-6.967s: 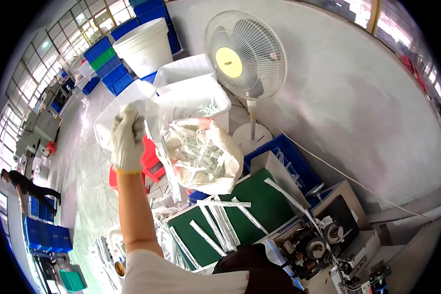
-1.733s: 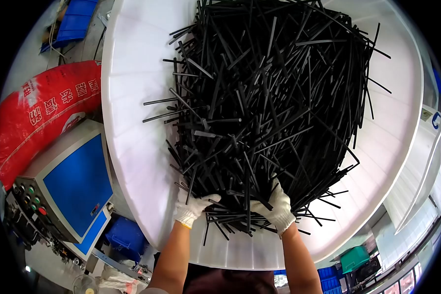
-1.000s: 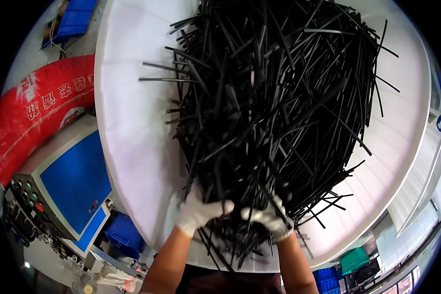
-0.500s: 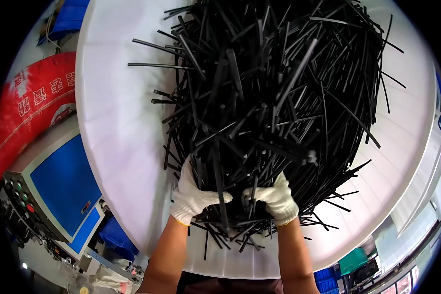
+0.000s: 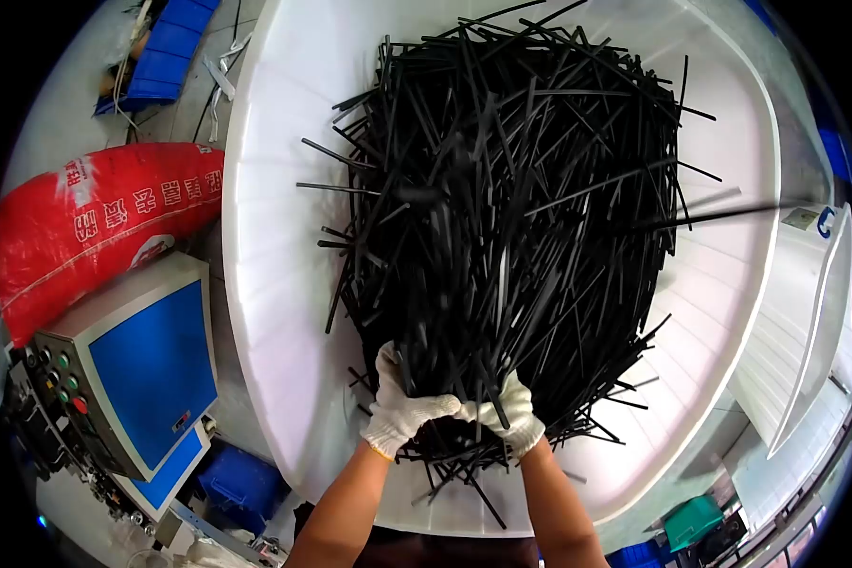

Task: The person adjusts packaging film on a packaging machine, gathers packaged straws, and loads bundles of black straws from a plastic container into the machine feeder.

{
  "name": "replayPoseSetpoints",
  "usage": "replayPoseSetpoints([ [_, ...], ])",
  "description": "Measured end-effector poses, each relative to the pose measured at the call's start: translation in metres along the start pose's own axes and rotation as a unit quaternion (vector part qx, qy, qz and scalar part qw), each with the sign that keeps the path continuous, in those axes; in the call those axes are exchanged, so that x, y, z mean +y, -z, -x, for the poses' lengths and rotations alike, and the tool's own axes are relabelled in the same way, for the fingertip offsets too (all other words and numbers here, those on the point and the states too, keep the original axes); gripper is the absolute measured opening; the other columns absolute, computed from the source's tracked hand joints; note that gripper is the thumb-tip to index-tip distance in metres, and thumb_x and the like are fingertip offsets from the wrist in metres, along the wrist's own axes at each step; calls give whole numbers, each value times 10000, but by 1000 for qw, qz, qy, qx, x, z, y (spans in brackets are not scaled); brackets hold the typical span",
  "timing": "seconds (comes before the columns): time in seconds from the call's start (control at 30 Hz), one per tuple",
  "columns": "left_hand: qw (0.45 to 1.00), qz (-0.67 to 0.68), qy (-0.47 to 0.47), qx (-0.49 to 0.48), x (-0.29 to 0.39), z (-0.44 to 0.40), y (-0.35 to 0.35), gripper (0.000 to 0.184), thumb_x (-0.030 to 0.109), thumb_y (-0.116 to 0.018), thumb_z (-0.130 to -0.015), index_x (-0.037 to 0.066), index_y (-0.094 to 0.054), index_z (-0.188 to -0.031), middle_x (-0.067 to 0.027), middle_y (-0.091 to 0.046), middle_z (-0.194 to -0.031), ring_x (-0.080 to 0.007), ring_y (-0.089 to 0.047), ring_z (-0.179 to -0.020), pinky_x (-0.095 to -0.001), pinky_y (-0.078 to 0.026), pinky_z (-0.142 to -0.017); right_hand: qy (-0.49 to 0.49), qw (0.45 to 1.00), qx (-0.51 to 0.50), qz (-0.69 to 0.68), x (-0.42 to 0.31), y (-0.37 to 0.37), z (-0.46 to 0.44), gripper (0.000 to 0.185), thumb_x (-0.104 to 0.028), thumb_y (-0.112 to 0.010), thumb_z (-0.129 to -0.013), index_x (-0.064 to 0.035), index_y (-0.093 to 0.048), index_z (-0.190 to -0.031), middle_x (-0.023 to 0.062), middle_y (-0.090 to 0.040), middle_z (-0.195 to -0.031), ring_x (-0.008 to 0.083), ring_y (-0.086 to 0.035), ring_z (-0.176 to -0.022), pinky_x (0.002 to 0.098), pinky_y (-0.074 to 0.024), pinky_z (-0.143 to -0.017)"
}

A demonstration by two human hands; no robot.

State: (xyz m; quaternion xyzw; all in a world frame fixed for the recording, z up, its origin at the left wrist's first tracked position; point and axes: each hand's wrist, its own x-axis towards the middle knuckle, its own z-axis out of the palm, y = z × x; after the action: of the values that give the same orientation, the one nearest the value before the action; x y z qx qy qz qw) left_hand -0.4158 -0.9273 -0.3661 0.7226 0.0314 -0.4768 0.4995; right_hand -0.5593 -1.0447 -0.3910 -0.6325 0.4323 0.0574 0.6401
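Observation:
A large heap of thin black sticks [image 5: 587, 275], perhaps plastic, fills the middle of a big white tub [image 5: 265, 312]. My left hand [image 5: 402, 405], in a white knitted glove, curls round a bunch of the sticks at the heap's near end. From the other side, my right hand [image 5: 513, 413] in a matching glove closes on the same bunch. The two thumbs nearly meet in front of it. Most of my fingers are hidden among the sticks. Several sticks above my hands are smeared by motion, as is one over the tub's right rim.
On the left lie a red printed sack [image 5: 104, 213] and a machine with a blue panel [image 5: 151, 364] and buttons. Blue crates [image 5: 241, 488] stand below it. To the right are a white container [image 5: 795, 322] and a green bin [image 5: 691, 521].
My hands have come closer together round the bunch. Sticks in front of them have shifted and blurred, one flying out to the right. The camera view has moved, showing more of the tub.

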Motion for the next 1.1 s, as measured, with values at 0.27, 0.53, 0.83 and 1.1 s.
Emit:
replayPoseSetpoints([
  [0.27, 987, -91, 45, -123, -54, -17, 28, 1063, 102, -949, -474, -4, -390, -1373, -79, -580, -1215, -185, -544, -1149, -351, -469, -997, -70, 988, -115, -77, 5, 13, -11, 803, -319, -952, -554, -27, -536, -1176, 61, -663, -1050, 158, -641, -902, 286, -546, -832],
  [0.53, 977, 137, 58, -150, 0, -3, 20, 1016, 215, -964, -491, -1, -439, -1333, -71, -597, -1198, -183, -563, -1098, -350, -467, -986, 77, 976, -43, -198, -22, 3, 6, 496, -185, -921, -625, -7, -668, -1013, 54, -693, -963, 167, -660, -841, 284, -554, -775],
  [0.83, 982, 71, -23, -176, 88, 58, 19, 1157, 318, -942, -516, -26, -291, -1408, -122, -501, -1266, -235, -496, -1170, -391, -410, -1014, 252, 963, 13, 97, -89, 20, 63, 361, -203, -774, -704, -61, -669, -1020, 62, -682, -991, 241, -664, -911, 345, -546, -814],
  [1.1, 979, -19, -53, -198, 133, 114, 18, 1054, 312, -921, -554, -83, -347, -1344, -152, -582, -1208, -279, -594, -1085, -394, -491, -942, 478, 710, 222, 467, -101, 29, 111, 564, -195, -591, -912, 109, -300, -1288, 198, -594, -1057, 230, -640, -605, 272, -536, -469],
])
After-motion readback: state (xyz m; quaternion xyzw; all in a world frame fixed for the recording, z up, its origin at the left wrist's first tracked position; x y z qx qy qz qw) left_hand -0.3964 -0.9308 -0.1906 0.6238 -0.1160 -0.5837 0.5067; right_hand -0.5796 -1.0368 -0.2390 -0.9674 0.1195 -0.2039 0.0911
